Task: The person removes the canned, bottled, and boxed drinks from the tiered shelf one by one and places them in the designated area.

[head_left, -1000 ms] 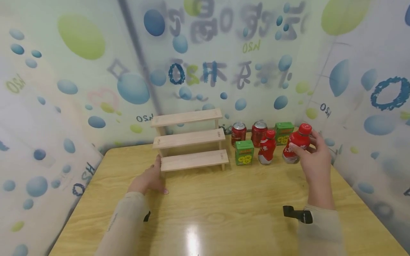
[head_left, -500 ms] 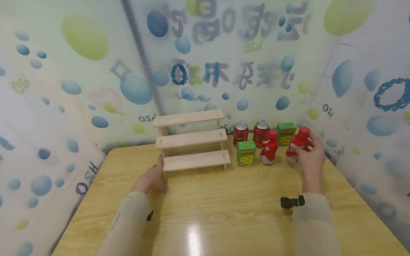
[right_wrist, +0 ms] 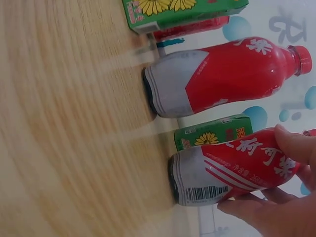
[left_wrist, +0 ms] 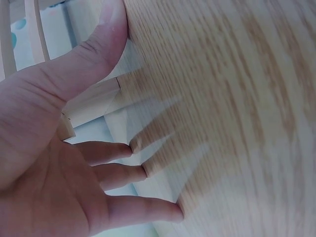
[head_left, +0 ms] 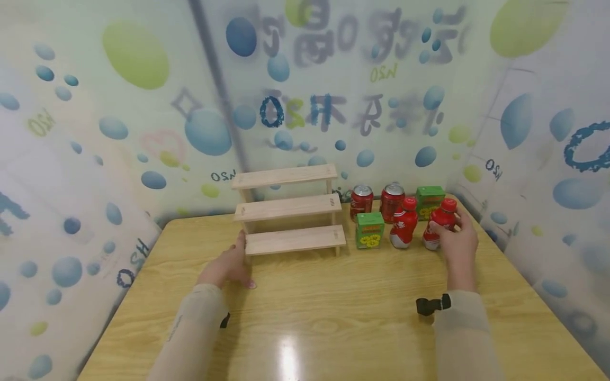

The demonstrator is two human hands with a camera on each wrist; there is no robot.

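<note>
In the head view my right hand grips a red-capped cola bottle with a red and white label, thumb on one side and fingers round the other. The right wrist view shows this bottle's base at the tabletop, beside a second matching cola bottle. My left hand is at the left end of a three-step wooden shelf. Seen from the left wrist, its fingers are spread, with their tips on the table near a shelf leg.
Two red cans stand behind the bottles, right of the shelf. One green drink carton is in front of them; another green carton stands behind the held bottle. Patterned walls border the wooden table.
My right hand has brought the cola bottle left and down, closer to the second bottle. The left hand stays beside the shelf. The whole head view has shifted slightly.
</note>
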